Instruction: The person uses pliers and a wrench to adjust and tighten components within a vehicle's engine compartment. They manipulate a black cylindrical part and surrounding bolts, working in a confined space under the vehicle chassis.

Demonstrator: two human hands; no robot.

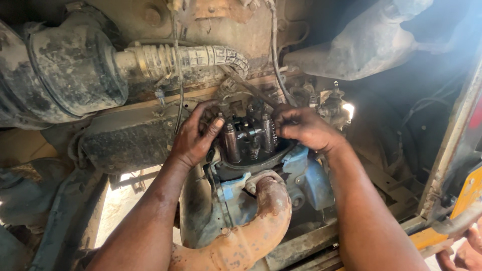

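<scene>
Left hand [193, 138] rests fingers spread on the engine top's [248, 138] edge, grip holding nothing; right hand [301, 128] pinches a valve spring [268, 131] in the oily housing [261, 159].

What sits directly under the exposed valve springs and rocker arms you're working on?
Below the rocker assembly are the blue engine block and a rusty curved exhaust pipe. The left hand and right hand flank the assembly and cover its sides.

Both forearms reached forward and converged. The left hand [193, 138] was loosely curled, thumb raised. The right hand [301, 126] had fingers bent inward, pinching.
</scene>
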